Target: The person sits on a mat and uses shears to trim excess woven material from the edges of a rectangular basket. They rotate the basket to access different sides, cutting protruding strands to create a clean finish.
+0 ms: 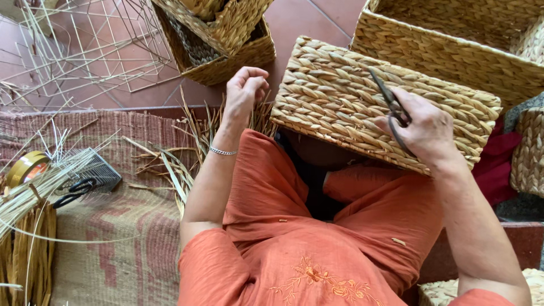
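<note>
A woven straw basket lies upside down on my lap, its base facing up. My right hand rests on the basket's right part and grips dark metal scissors, blades pointing up-left over the weave. My left hand hovers just left of the basket with its fingers curled in; it seems to pinch a thin strand, too small to be sure. A silver bracelet sits on the left wrist. I wear an orange garment.
More woven baskets stand at the top centre and top right. Loose straw lies on a woven mat. A wire frame, a yellow tape roll, black-handled scissors and a straw bundle are at left.
</note>
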